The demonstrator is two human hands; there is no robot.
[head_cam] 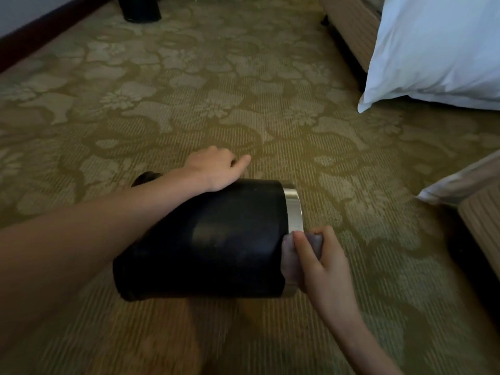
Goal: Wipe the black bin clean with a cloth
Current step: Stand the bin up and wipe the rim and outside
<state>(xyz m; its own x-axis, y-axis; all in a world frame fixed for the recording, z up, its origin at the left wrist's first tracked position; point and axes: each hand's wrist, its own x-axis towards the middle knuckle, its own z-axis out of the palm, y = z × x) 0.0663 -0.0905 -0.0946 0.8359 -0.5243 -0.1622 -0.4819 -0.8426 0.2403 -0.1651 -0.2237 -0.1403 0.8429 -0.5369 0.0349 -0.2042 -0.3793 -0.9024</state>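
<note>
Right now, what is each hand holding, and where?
The right hand grips the bunched cloth, pressed on the rim of the bin. The left hand only rests on the bin.

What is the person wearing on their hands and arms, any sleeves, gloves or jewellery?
Nothing worn shows. The left hand and right hand have no gloves, rings, watch or bracelet, and no sleeve appears on either arm up to the frame's edge.

Patterned carpet (189,104): white pillow (438,50) lying right, dark container (142,9) far left.
</note>
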